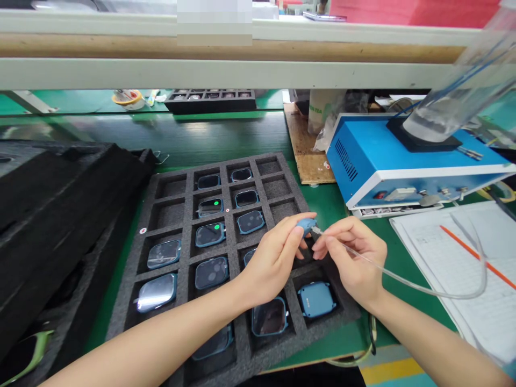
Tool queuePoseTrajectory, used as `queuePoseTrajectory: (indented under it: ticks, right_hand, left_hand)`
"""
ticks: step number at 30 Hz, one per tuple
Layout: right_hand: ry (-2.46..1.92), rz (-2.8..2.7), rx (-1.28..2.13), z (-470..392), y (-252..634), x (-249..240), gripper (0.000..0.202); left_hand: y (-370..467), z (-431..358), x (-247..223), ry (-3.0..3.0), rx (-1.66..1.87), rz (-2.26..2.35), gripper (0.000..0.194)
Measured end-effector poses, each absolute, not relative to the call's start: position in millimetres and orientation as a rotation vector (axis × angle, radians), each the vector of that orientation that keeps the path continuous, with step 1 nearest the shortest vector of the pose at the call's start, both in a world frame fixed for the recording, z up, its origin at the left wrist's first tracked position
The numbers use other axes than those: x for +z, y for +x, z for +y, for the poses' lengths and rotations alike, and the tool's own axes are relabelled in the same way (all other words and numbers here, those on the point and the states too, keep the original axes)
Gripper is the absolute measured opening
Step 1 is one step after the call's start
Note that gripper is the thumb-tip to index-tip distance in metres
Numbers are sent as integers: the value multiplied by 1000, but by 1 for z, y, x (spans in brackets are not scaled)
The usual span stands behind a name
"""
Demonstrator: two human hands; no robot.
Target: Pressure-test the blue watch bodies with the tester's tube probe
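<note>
Two bare hands meet above the right edge of a foam tray (291, 345), which sits by the near edge of the green table (258, 129). The left hand (270, 260) grips a small blue watch (306, 224), tilted up between thumb and fingers. The right hand (360, 263) is closed around the narrow end of a clear tube (443, 295), its pale tip (316, 230) at the watch, though exact contact is unclear. Another watch (316, 299) lies back up in the tray's near right corner.

Good work here probably calls for a firm hold by the case sides, the tip guided lightly and squarely, and enough slack in the looping tube that nothing drags it sideways.
</note>
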State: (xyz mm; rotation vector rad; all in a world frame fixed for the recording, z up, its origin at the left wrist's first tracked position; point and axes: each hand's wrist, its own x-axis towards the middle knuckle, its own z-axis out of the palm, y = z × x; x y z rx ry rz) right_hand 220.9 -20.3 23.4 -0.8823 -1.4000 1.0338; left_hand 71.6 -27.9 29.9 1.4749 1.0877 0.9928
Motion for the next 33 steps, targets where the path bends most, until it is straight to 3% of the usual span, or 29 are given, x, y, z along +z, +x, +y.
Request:
queuePoseTrajectory:
  ticks: [33]
  right_hand:
    - [-920,-1375,1072,-18,218,20,7]
  left_hand:
    - [73,-28,26,1463,1054,1050,42]
